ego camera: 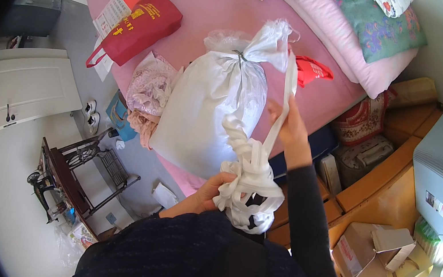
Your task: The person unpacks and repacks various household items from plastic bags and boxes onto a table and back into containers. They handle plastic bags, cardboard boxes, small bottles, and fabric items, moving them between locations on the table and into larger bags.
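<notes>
My left hand (215,190) is closed on a loose bundle of white fabric tape (254,174), held close to my body. From the bundle a strip runs up to my right hand (291,130), which grips it, and on toward the neck of the sack. A full white woven sack (205,105) stands on the pink-covered bed (199,4) before me, its gathered neck tied with a thin dark cord (239,55). Left of the sack lie crumpled pink patterned cloths (149,83). A red plastic bag (311,71) lies behind the strip.
A red tote bag (143,28) and papers lie at the bed's left edge. Folded bedding (322,24) is at the upper right. A treadle sewing machine (49,194) stands at the left; an opened cardboard box (359,256) and wooden furniture (383,186) are on the right.
</notes>
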`<act>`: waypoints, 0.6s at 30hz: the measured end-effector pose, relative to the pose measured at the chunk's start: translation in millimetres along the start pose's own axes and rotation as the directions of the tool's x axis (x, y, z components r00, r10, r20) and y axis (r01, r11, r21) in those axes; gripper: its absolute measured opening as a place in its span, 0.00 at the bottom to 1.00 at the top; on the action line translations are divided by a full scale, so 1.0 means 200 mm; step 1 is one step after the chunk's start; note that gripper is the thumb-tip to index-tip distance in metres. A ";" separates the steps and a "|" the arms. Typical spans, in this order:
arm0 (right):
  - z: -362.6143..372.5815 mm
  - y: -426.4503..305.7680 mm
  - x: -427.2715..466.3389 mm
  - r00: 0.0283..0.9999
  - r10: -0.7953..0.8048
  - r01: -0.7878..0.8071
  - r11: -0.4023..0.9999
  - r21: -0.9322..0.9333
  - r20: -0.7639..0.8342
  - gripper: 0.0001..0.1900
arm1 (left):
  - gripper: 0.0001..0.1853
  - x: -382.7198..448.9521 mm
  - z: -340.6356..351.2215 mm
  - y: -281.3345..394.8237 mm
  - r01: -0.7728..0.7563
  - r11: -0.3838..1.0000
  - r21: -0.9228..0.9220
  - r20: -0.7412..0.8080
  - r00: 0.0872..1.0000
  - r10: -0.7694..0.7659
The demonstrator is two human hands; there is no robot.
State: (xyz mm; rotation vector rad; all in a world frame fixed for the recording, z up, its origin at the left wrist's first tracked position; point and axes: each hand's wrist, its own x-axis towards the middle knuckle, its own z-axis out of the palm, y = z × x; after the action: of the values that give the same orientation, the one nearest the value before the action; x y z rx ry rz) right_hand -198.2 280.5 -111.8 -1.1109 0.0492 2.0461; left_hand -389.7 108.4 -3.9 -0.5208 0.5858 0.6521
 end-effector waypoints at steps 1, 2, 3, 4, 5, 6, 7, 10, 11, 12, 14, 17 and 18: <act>0.09 -0.05 0.05 0.998 0.032 -0.035 0.998 -0.052 -0.055 0.23 | 0.24 -0.01 -0.01 0.01 0.023 0.999 0.042 -0.008 1.000 -0.023; 0.15 -0.06 0.02 0.993 -0.104 0.121 0.890 -0.440 0.062 0.20 | 0.25 -0.01 -0.01 0.03 0.063 0.994 0.084 -0.153 0.987 -0.050; 0.22 -0.06 -0.02 0.963 -0.211 0.264 0.618 -0.740 0.167 0.16 | 0.25 0.00 -0.01 0.05 -0.007 0.988 0.151 -0.145 0.989 0.030; 0.29 -0.07 -0.07 0.921 -0.272 0.345 0.243 -0.907 0.278 0.13 | 0.26 0.02 -0.01 0.09 -0.027 0.978 0.207 -0.180 0.982 0.065; 0.34 -0.01 -0.17 0.731 -0.403 0.551 -0.127 -0.825 0.550 0.09 | 0.26 0.04 0.00 0.14 -0.026 0.965 0.260 -0.292 0.951 0.104; 0.37 0.05 -0.29 0.665 -0.323 0.515 -0.456 -0.726 0.674 0.11 | 0.27 0.06 0.00 0.17 -0.187 0.956 0.227 -0.098 0.972 0.214; 0.39 0.13 -0.41 0.671 -0.327 0.389 -0.609 -0.691 0.666 0.17 | 0.27 0.09 0.02 0.21 -0.300 0.932 0.202 0.003 0.952 0.305; 0.41 0.27 -0.68 0.780 -0.203 0.259 -0.756 -0.601 0.592 0.21 | 0.28 0.12 0.08 0.26 -0.403 0.914 0.041 0.151 0.907 0.393; 0.41 0.28 -0.73 0.804 -0.129 0.282 -0.776 -0.564 0.580 0.21 | 0.28 0.12 0.11 0.26 -0.356 0.906 0.230 0.086 0.935 0.345; 0.40 0.29 -0.77 0.817 -0.056 0.313 -0.793 -0.523 0.574 0.21 | 0.28 0.13 0.14 0.25 -0.320 0.865 0.386 0.096 0.947 0.307; 0.40 0.27 -0.85 0.808 0.035 0.372 -0.805 -0.462 0.589 0.18 | 0.27 0.14 0.19 0.24 -0.225 0.850 0.476 -0.027 0.962 0.270; 0.37 0.21 -1.01 0.675 -0.100 0.473 -0.702 -0.533 0.731 0.16 | 0.10 0.15 0.25 0.31 -0.297 0.736 0.609 -0.005 0.926 0.378; 0.34 0.19 -1.07 0.643 -0.230 0.473 -0.631 -0.615 0.731 0.18 | 0.07 0.15 0.28 0.38 -0.353 0.695 0.627 0.037 0.904 0.425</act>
State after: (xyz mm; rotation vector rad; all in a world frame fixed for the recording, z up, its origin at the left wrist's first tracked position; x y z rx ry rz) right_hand -205.5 146.7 73.2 -1.2877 -2.4406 0.6474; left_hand -404.2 206.1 -3.5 0.2130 0.9888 0.7838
